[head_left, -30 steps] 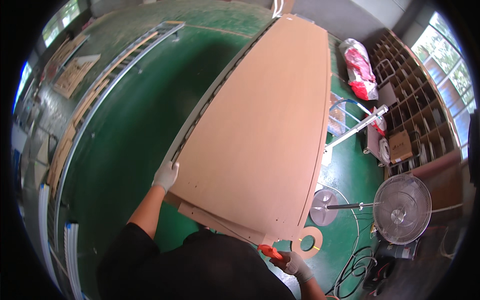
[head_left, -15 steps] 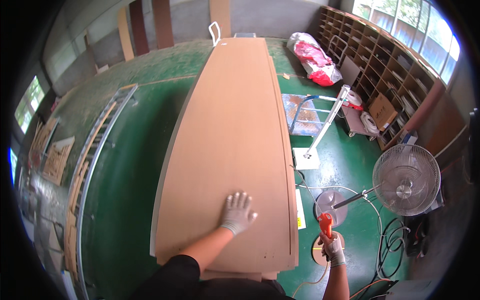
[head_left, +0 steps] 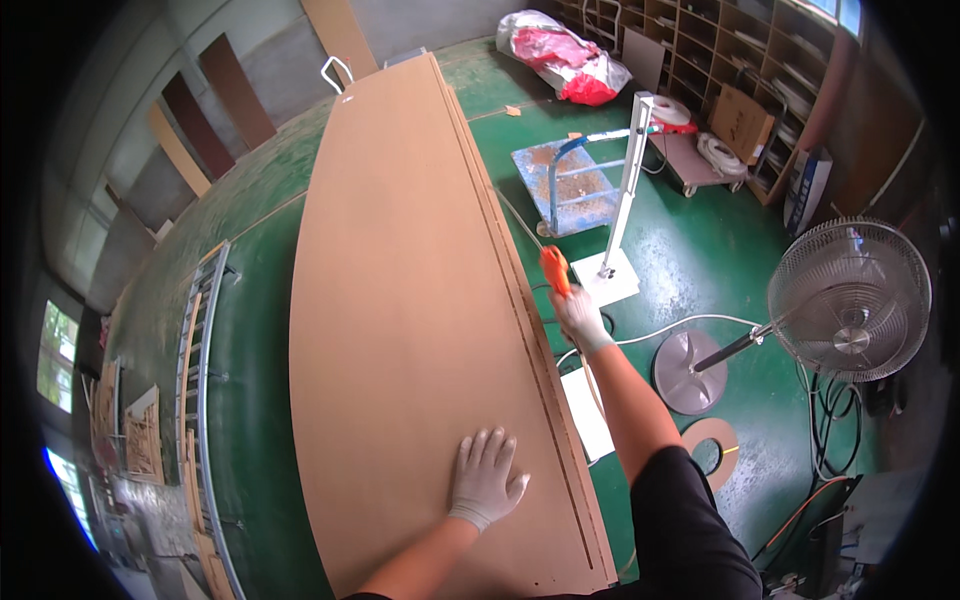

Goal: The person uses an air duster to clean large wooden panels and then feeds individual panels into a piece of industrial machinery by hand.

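A long brown board (head_left: 400, 300) stretches away in front of me, with a dark narrow groove (head_left: 535, 385) running along its right side. My left hand (head_left: 487, 478), in a pale work glove, lies flat on the near part of this board with its fingers spread. Beyond the right edge, my gloved right hand (head_left: 580, 318) is closed around an orange air blow gun (head_left: 554, 270). Its thin nozzle points forward and left, toward the board's edge. A hose hangs below that hand, partly hidden by my forearm.
At right stand a fan (head_left: 850, 300) and a white post on a square base (head_left: 610, 280). Farther off are a blue platform cart (head_left: 565, 185), a wrapped bundle (head_left: 560, 60) and wooden shelves (head_left: 735, 60). A metal roller rack (head_left: 200, 400) runs along the left. Hoses and cables (head_left: 835, 420) lie on the floor.
My right hand has moved forward and toward the board's right edge with the blow gun. My left hand still rests flat on the board. The view has turned to the right.
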A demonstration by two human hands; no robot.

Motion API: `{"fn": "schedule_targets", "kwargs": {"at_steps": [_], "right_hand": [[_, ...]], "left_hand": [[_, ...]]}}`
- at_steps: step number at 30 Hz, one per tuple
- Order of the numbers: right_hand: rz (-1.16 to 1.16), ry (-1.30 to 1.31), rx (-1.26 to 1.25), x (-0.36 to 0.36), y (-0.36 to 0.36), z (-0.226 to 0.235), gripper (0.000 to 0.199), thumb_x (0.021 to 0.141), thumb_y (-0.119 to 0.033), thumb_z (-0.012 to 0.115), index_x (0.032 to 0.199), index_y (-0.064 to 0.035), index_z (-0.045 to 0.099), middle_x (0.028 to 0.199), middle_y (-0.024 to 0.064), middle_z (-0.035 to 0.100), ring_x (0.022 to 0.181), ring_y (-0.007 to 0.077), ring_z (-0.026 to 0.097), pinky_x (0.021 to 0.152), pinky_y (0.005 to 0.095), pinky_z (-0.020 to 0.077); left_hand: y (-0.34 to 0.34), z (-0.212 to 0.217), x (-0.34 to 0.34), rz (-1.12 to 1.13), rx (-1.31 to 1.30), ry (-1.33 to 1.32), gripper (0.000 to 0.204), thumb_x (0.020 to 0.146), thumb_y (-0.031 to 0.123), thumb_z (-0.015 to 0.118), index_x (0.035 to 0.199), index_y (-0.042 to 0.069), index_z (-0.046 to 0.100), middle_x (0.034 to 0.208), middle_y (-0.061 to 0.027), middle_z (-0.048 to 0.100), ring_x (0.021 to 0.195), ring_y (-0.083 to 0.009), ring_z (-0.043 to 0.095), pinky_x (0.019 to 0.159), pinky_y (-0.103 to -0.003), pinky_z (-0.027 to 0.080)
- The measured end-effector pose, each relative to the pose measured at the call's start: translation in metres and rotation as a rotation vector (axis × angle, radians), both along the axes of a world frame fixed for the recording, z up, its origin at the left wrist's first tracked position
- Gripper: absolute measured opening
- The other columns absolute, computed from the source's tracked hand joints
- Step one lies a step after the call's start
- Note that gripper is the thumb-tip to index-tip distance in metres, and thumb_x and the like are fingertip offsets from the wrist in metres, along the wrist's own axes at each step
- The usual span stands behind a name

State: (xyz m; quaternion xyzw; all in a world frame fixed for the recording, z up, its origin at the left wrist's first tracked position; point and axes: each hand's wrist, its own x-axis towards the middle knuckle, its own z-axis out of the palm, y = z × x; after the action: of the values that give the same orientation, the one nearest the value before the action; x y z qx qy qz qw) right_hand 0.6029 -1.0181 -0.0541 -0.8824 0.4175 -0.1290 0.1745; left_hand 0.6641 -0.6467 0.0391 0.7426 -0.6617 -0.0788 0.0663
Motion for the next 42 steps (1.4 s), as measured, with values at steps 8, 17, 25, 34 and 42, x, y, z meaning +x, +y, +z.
{"fn": "schedule_targets", "kwargs": {"at_steps": [8,17,25,34,42], "right_hand": [[-0.449,-0.822,0.965,0.085,-0.062,0.042,0.032,0.093,-0.036,0.061,0.099,-0.0052,0.061,0.072,0.0088,0.061,0.049,0.0231,0.056,0.043,0.0417,0.0468],[-0.437,-0.817,1.248,0.041,-0.057,-0.016,0.049,0.093,-0.058,0.064,0.08,-0.0121,0.056,0.074,0.003,0.058,0.046,0.0167,0.047,0.041,0.0381,0.042],[-0.476,-0.828,1.154,-0.051,0.012,0.002,0.052,0.091,-0.057,0.066,0.083,-0.0061,0.059,0.07,0.0066,0.058,0.05,0.0183,0.05,0.045,0.038,0.0415],[-0.409,-0.616,1.18,-0.25,0.25,0.024,0.053,0.096,-0.054,0.062,0.079,-0.0037,0.061,0.059,0.0053,0.055,0.039,0.0156,0.051,0.038,0.0304,0.0384],[-0.43,-0.473,0.823,-0.421,0.396,0.072,0.035,0.097,-0.035,0.067,0.085,-0.002,0.064,0.064,0.0027,0.06,0.043,0.0106,0.052,0.04,0.028,0.0417]], "left_hand": [[-0.003,-0.004,0.006,0.012,0.044,0.034,0.07,0.081,0.041,0.072,0.139,0.007,0.052,0.147,-0.0201,0.047,0.137,-0.0425,0.041,0.116,-0.06,0.027],[-0.005,-0.009,0.005,0.001,0.023,0.037,0.066,0.082,0.041,0.069,0.137,0.009,0.054,0.147,-0.0187,0.048,0.138,-0.0401,0.041,0.118,-0.058,0.025],[-0.002,-0.015,-0.004,0.006,-0.009,-0.002,0.064,0.087,0.039,0.063,0.141,0.006,0.052,0.153,-0.0204,0.042,0.144,-0.0417,0.034,0.122,-0.057,0.017],[0.011,-0.022,-0.01,0.026,-0.11,-0.033,0.063,0.091,0.038,0.057,0.144,0.004,0.051,0.154,-0.0217,0.043,0.145,-0.0422,0.035,0.123,-0.055,0.019],[0.063,-0.034,-0.047,0.066,-0.141,-0.055,0.061,0.093,0.039,0.056,0.142,0.003,0.05,0.152,-0.0212,0.044,0.144,-0.0406,0.036,0.121,-0.054,0.023]]}}
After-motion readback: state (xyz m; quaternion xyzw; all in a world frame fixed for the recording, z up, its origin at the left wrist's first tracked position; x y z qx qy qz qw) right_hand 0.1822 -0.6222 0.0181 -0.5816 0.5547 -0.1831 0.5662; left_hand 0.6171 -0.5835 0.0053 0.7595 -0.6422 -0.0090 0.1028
